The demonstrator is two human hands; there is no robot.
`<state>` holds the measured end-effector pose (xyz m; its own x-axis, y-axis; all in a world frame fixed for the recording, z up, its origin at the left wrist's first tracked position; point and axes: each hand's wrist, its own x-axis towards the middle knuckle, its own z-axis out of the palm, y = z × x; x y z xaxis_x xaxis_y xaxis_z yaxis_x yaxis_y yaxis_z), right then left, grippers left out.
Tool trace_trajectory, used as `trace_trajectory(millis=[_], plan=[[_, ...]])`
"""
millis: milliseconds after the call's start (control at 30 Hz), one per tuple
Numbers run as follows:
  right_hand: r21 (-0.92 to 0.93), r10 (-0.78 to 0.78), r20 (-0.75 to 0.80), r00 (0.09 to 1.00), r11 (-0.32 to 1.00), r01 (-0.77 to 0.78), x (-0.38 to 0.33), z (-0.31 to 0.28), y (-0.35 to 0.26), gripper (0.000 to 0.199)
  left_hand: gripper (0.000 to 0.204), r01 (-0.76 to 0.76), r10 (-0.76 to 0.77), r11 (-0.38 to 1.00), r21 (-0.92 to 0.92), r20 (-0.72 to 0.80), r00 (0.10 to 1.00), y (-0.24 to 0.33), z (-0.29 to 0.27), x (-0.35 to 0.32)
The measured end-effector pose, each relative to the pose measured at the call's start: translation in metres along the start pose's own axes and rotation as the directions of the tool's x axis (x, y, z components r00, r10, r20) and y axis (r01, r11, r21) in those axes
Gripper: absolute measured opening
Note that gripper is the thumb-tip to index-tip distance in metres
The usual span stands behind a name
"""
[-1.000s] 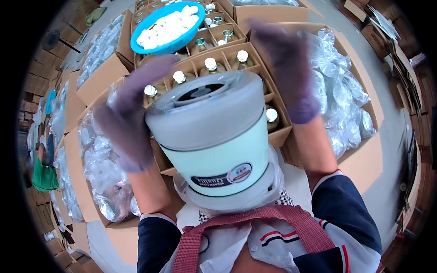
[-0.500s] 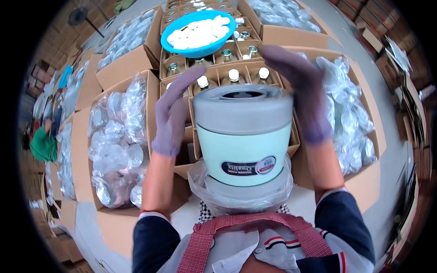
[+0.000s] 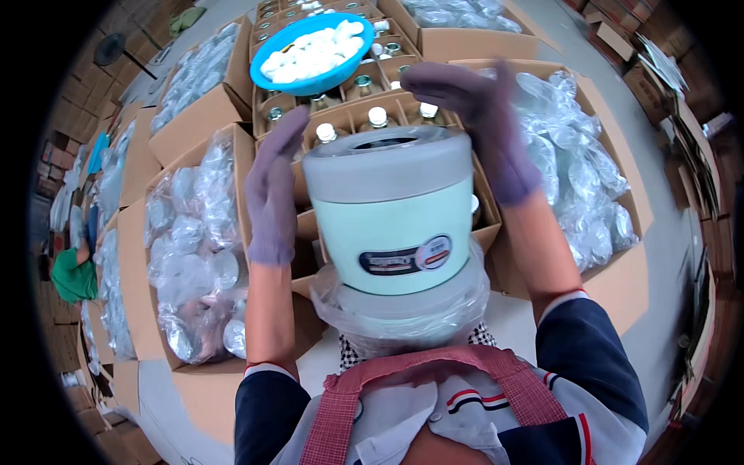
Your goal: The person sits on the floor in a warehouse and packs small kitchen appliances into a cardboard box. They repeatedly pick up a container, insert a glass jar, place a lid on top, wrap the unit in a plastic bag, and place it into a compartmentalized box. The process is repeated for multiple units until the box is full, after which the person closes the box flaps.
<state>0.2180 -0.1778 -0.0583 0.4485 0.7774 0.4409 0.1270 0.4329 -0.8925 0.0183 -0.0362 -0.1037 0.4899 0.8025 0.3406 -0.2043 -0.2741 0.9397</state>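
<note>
A mint-green insulated jar (image 3: 391,225) with a grey lid (image 3: 387,167) stands upright, close in front of my chest. Clear plastic film (image 3: 341,306) is bunched around its base. My gloved left hand (image 3: 273,190) is beside the jar's left side, fingers stretched upward, with a narrow gap between them. At the upper right, my gloved right hand (image 3: 488,124) has its fingers extended toward the left, past the lid's far right side. Whether the right palm touches the jar cannot be made out. Neither hand grips anything.
Behind the jar, a divided carton holds glass bottles, some with white caps (image 3: 377,116). A blue basin (image 3: 267,77) of white caps rests on it. Cartons of film-wrapped clear items stand left (image 3: 194,248) and right (image 3: 581,170). A person in green (image 3: 74,275) is at far left.
The whole view has shifted, so the jar and cartons appear farther left and higher. My right fingers have moved slightly inward over the far side of the jar; both hands stay open.
</note>
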Motion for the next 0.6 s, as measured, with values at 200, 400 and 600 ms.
trace_trajectory(millis=[200,400,600], plan=[[-0.077,-0.192,0.235,0.953,0.974,0.215,-0.020,0.021,-0.026,0.053,0.031,-0.052,0.018,0.994,0.094,0.333,0.943,-0.009,-0.037,0.002],[-0.386,0.214,0.490,0.845,0.922,-0.010,-0.008,-0.004,-0.020,0.036,0.038,-0.307,0.304,0.950,-0.062,0.415,0.857,0.024,-0.002,-0.002],[-0.647,0.372,0.738,0.563,0.626,0.435,-0.021,-0.013,-0.146,0.035,0.020,-0.822,0.722,0.570,0.016,0.468,0.510,0.123,0.060,-0.065]])
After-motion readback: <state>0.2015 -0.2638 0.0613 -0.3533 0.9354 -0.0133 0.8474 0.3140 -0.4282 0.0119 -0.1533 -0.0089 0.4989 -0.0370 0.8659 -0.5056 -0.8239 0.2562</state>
